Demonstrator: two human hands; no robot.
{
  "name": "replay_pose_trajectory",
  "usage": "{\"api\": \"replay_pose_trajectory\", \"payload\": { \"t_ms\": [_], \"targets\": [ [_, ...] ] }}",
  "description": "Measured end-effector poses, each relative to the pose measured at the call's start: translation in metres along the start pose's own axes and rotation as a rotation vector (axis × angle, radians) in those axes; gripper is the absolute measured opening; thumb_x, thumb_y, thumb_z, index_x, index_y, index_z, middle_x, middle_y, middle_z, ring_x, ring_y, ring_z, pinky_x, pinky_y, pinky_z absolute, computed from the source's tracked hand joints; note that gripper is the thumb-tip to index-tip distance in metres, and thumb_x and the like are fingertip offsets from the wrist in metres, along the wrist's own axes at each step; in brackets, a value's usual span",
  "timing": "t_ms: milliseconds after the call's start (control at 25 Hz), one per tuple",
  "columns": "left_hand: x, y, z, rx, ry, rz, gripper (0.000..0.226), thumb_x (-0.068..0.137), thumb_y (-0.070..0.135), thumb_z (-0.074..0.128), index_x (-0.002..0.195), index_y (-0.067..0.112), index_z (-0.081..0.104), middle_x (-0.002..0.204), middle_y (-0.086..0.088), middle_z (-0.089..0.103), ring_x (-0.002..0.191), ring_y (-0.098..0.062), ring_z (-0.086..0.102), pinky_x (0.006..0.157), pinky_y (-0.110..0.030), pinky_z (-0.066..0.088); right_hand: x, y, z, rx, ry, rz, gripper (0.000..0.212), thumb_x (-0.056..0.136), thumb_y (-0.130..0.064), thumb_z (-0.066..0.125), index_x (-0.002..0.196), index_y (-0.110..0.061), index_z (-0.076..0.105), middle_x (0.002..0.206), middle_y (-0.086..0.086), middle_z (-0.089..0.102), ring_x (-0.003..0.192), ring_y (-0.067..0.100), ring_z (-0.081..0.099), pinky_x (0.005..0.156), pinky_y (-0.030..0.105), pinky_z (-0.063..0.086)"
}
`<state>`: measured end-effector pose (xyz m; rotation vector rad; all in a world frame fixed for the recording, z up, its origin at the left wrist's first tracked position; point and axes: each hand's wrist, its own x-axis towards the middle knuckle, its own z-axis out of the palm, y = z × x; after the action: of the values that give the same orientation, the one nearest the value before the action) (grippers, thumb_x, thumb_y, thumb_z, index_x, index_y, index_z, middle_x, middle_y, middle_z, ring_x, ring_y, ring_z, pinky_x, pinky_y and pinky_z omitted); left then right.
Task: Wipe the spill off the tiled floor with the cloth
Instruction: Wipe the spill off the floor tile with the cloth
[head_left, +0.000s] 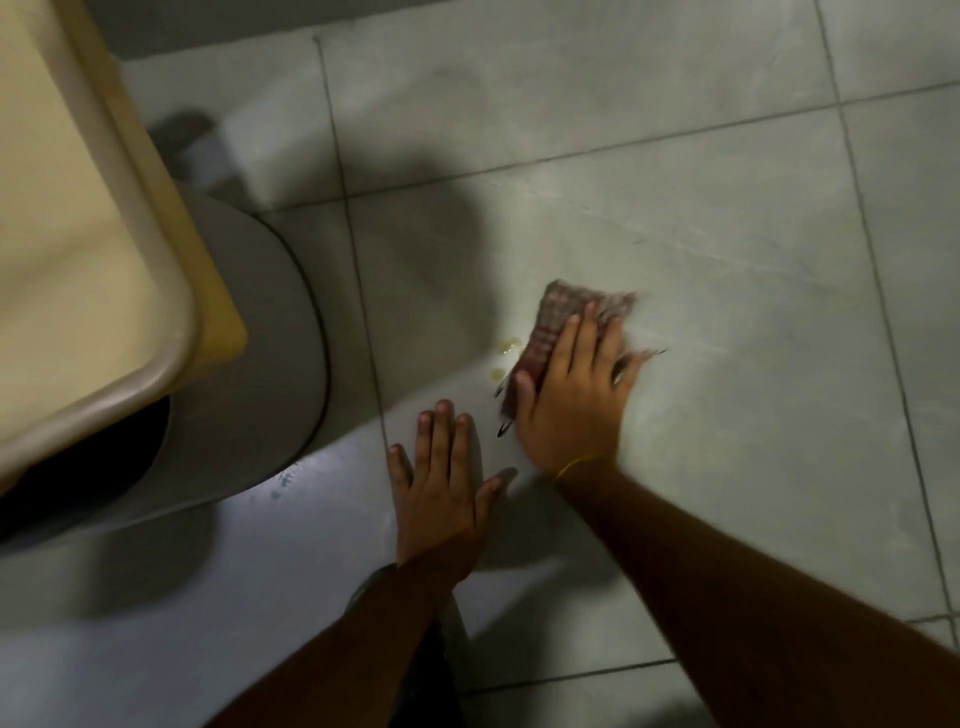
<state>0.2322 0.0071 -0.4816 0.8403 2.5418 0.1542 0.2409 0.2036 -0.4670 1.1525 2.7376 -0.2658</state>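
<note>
The cloth (558, 332), a reddish checked one, is pressed flat on the tiled floor (727, 234) under the right hand (571, 395). Its long axis runs from the lower left, beside the thumb, up toward the upper right, where a blurred corner is seen past the fingertips. The right hand is spread open, palm down, fingers laid over the cloth rather than curled round it; a thin yellow band (579, 464) is worn at the wrist. A few small yellowish drops of the spill (506, 349) are seen on the tile just left of the cloth's edge, touching or nearly touching it.

The left hand (441, 488) is laid flat on the floor, fingers spread, holding nothing, just beside the right hand and nearer the body.

At the left, a round grey bin (270, 353) is seen from above; its inside is dark and its contents cannot be told. Over it, a cream tray (104, 218) with a raised rim is seen, tilted across the corner of the view, with nothing visible in it.
</note>
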Motion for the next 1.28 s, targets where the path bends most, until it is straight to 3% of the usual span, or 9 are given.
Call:
{"api": "replay_pose_trajectory", "payload": {
  "t_ms": [120,320,440,600,720,840,1000,1160,1280],
  "targets": [
    [0.0,-0.003,0.0,0.002,-0.007,0.05,0.077,0.107,0.06,0.016,0.169,0.022,-0.008,0.179,-0.005,-0.017,0.165,-0.027,-0.015,0.129,-0.059,-0.006,-0.068,-0.019,0.019,0.041,-0.057,-0.024,0.086,0.103,-0.057,0.042,0.169,-0.006,0.023,0.177,0.021,0.024,0.162,0.046,0.02,0.129,0.067,0.018],
    [0.0,-0.003,-0.001,-0.092,0.01,0.026,0.077,0.107,0.058,0.026,0.169,0.026,-0.006,0.18,0.0,-0.013,0.166,-0.021,-0.013,0.13,-0.057,-0.006,-0.12,0.038,0.018,0.016,-0.143,-0.089,0.088,0.102,-0.062,0.041,0.171,-0.011,0.024,0.181,0.015,0.017,0.159,0.051,0.023,0.125,0.073,0.015],
    [0.0,-0.002,-0.003,-0.098,0.002,0.011,0.079,0.105,0.067,0.018,0.169,0.028,-0.006,0.18,0.001,-0.013,0.166,-0.02,-0.012,0.13,-0.055,-0.007,-0.083,0.079,0.002,-0.066,-0.161,-0.018,0.09,0.098,-0.069,0.037,0.168,-0.013,0.03,0.179,0.013,0.024,0.155,0.053,0.029,0.121,0.076,0.02],
    [0.0,-0.002,-0.003,-0.1,-0.011,0.003,0.083,0.102,0.073,0.014,0.17,0.027,-0.002,0.179,0.003,-0.016,0.166,-0.021,-0.013,0.13,-0.054,-0.01,0.003,0.074,-0.012,-0.013,-0.125,0.145,0.093,0.098,-0.068,0.027,0.17,-0.01,0.024,0.181,0.015,0.015,0.158,0.058,0.021,0.122,0.08,0.021],
    [0.0,-0.002,-0.004,-0.175,0.016,0.006,0.084,0.102,0.074,0.016,0.17,0.027,0.002,0.18,0.005,-0.01,0.166,-0.018,-0.011,0.131,-0.053,-0.01,0.021,0.017,-0.003,0.025,-0.058,0.014,0.09,0.1,-0.064,0.032,0.171,-0.009,0.021,0.181,0.016,0.014,0.16,0.056,0.02,0.125,0.076,0.02],
    [0.001,-0.003,-0.007,-0.272,0.035,0.01,0.086,0.101,0.074,0.02,0.17,0.028,-0.004,0.18,0.006,-0.006,0.166,-0.015,-0.01,0.131,-0.051,-0.009,-0.021,-0.017,0.015,0.005,-0.072,-0.222,0.088,0.099,-0.062,0.043,0.17,-0.013,0.026,0.179,0.013,0.022,0.157,0.05,0.027,0.125,0.069,0.017],
    [0.0,-0.004,-0.009,-0.329,0.056,0.002,0.09,0.099,0.074,0.028,0.168,0.033,-0.012,0.177,0.014,-0.011,0.165,-0.01,-0.012,0.13,-0.04,-0.018,-0.094,0.04,0.024,-0.003,-0.151,-0.359,0.083,0.102,-0.061,0.042,0.171,-0.021,0.023,0.18,0.008,0.018,0.156,0.047,0.033,0.123,0.071,0.014],
    [0.001,-0.004,-0.007,-0.277,0.059,0.003,0.088,0.1,0.074,0.026,0.17,0.031,-0.007,0.179,0.011,-0.009,0.165,-0.012,-0.011,0.13,-0.044,-0.017,-0.079,0.113,-0.004,-0.097,-0.233,-0.122,0.089,0.097,-0.07,0.036,0.171,-0.022,0.026,0.182,0.005,0.016,0.159,0.053,0.022,0.119,0.078,0.019],
    [0.0,-0.003,-0.006,-0.228,0.043,0.011,0.087,0.101,0.074,0.021,0.17,0.028,-0.003,0.179,0.009,-0.009,0.165,-0.013,-0.012,0.13,-0.048,-0.014,-0.011,0.107,-0.023,-0.049,-0.206,0.148,0.093,0.095,-0.067,0.028,0.17,-0.012,0.026,0.181,0.012,0.015,0.157,0.063,0.019,0.116,0.086,0.019]
  ]
}}
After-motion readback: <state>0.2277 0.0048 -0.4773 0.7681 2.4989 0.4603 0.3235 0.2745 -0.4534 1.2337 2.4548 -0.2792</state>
